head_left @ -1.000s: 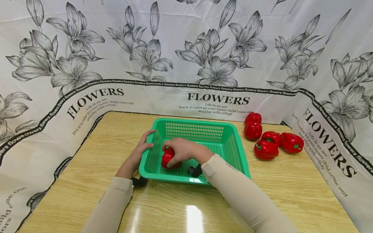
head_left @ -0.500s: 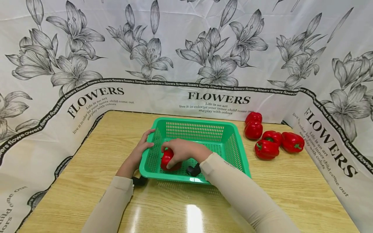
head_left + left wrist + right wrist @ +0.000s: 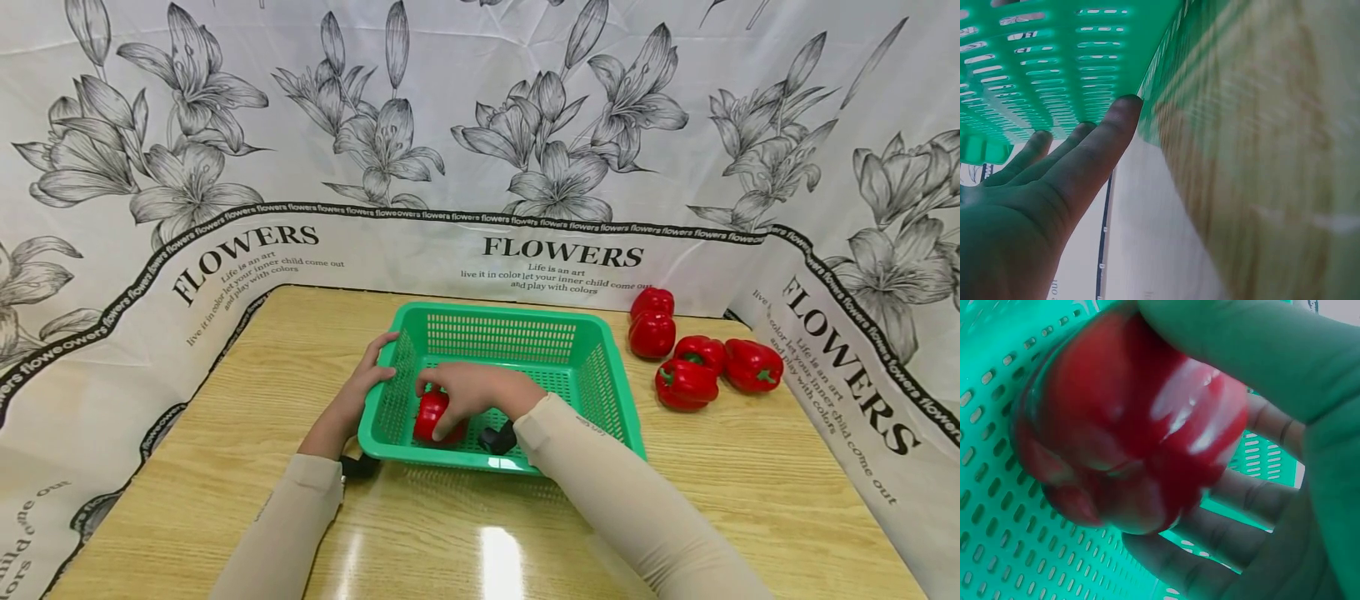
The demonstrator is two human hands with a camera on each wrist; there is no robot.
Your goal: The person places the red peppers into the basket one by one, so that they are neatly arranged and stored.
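In the head view, my right hand [image 3: 472,392] reaches down inside a green plastic basket [image 3: 498,461] and grips a red bell pepper [image 3: 430,417] near its left end. The right wrist view shows this bell pepper [image 3: 1129,425] close up, with the thumb across one side and the fingers [image 3: 1216,537] curled round the other. Perforated basket floor lies just beneath it. My left hand [image 3: 360,385] holds the basket's left side, thumb at the rim. From the left wrist view, the fingers [image 3: 1085,162] extend along the outside of the slotted wall [image 3: 1041,69].
Several more red bell peppers [image 3: 686,386] lie on the wooden table [image 3: 247,400] to the right of the basket, two of them [image 3: 652,335] by the back edge. A flower-printed cloth [image 3: 555,192] hangs behind and at both sides. Black wrist mounts [image 3: 498,437] sit under the forearms.
The pepper in my right hand has turned within the basket; its green stem, visible earlier, no longer shows. My right hand has shifted slightly. The left hand and basket stay put.
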